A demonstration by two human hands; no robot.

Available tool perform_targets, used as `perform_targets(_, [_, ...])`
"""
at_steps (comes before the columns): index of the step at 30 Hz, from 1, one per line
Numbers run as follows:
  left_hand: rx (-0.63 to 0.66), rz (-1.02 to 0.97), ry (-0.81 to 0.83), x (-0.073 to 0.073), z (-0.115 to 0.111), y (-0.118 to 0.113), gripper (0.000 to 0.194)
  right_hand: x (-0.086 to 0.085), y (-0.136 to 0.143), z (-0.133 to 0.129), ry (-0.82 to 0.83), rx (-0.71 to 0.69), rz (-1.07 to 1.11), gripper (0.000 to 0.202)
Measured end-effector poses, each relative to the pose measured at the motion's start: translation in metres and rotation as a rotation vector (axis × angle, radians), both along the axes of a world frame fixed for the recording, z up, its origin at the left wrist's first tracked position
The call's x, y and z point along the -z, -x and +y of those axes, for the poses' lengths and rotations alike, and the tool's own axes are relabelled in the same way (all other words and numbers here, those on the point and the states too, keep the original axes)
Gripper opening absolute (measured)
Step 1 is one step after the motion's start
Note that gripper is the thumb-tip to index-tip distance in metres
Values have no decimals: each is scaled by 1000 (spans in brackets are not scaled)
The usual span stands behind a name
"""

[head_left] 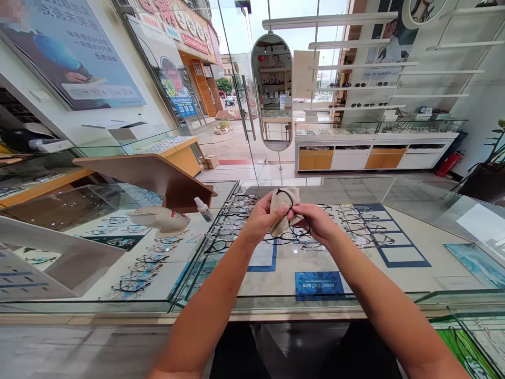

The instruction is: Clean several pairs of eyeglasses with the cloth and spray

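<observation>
Above the glass display case, my left hand (262,218) is closed on a beige cloth (281,227), which is folded against the dark frame of a pair of glasses (284,196). My right hand (315,221) pinches the same glasses by their frame, close beside the cloth. The two hands nearly meet, and part of the glasses is hidden by fingers and cloth. Rows of eyeglasses (231,227) lie in the case beneath and around the hands.
A small white spray bottle (203,209) stands on the glass left of my hands, near a beige display form (161,218) and a brown board (150,171). A blue card (319,286) lies nearer me. An oval mirror (272,92) hangs ahead.
</observation>
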State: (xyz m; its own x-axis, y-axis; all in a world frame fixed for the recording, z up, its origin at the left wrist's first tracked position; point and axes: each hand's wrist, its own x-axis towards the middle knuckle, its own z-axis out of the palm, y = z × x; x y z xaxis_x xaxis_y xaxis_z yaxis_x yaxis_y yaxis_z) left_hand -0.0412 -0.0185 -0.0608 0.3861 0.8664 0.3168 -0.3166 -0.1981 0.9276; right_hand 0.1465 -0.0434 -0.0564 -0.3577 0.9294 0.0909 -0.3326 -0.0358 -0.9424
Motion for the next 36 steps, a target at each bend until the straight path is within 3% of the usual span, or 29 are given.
perform_targets(8, [-88, -26, 2, -3, -7, -12, 51, 5, 7, 0, 41, -63, 0, 45])
perform_targets(15, [-212, -87, -26, 2, -9, -16, 53, 6, 10, -5, -32, -69, -41, 47])
perform_targets(20, [-251, -107, 75, 4, -5, -14, 60, 7, 10, -5, -96, -52, -68, 44])
perform_targets(25, [-263, -236, 154, 5, 8, -10, 65, 10, 6, 0, -163, 41, -43, 37])
perform_targets(31, [-337, -355, 127, 4, 22, -2, 62, 1, -10, 8, -205, 325, 75, 30])
perform_targets(36, [-184, -174, 113, -1, 9, 1, 47, -9, -16, 7, -181, 324, 149, 33])
